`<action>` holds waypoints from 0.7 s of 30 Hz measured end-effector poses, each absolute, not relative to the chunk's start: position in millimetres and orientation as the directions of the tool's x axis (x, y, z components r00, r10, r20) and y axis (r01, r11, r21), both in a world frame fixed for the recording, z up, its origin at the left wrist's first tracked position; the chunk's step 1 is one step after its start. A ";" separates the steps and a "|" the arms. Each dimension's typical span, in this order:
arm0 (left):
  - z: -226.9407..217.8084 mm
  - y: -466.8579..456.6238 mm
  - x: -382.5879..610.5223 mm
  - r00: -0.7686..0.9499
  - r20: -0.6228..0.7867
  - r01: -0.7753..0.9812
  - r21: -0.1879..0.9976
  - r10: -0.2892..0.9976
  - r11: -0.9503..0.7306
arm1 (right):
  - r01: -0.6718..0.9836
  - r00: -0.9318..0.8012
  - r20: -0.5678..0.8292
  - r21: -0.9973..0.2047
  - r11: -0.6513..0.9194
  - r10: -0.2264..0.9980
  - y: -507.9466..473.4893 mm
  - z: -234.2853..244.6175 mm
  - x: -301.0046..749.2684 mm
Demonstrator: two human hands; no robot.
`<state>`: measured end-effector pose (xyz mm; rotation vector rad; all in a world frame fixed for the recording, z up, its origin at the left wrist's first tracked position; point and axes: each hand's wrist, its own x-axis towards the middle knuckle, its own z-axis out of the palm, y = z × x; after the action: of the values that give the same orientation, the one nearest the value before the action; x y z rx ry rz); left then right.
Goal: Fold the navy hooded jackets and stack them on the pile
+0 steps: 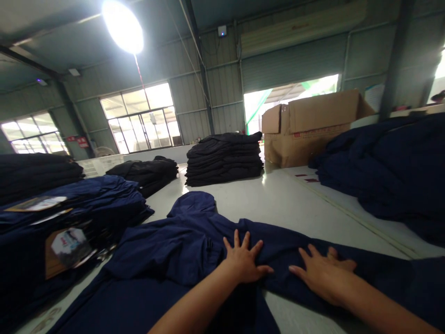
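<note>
A navy hooded jacket [153, 250] lies spread on the white table [295, 195], its hood pointing away from me and one sleeve stretched off to the right. My left hand [243, 260] rests flat on the cloth near the shoulder, fingers spread. Farther along the sleeve, my right hand [323, 271] also presses down with its fingers apart. Neither hand grips the fabric. The jacket's lower part runs out of view at the bottom edge.
Left of the jacket lies a navy garment pile [104, 199] with printed tags [71, 248]. A folded black stack [224, 160] stands at the back, beside an open cardboard box [309, 125]. A loose navy heap [389, 162] covers the right side.
</note>
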<state>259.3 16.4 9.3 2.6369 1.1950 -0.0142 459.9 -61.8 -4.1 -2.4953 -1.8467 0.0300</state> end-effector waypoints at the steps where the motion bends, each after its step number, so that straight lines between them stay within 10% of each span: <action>1: 6.8 17.6 258.7 0.654 -0.155 0.752 0.243 0.740 -0.613 | 0.961 0.275 0.000 -0.029 -0.275 0.961 -63.6 -1.4 457.3; 21: 6.5 33.2 259.7 0.641 -0.095 0.756 0.246 0.761 -0.606 | 0.973 0.202 -0.163 -0.078 -0.216 0.966 -85.5 7.1 459.3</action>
<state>259.7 33.2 6.5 2.5995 1.2283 0.0282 459.3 -85.5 7.1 -2.4674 -1.9922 0.2816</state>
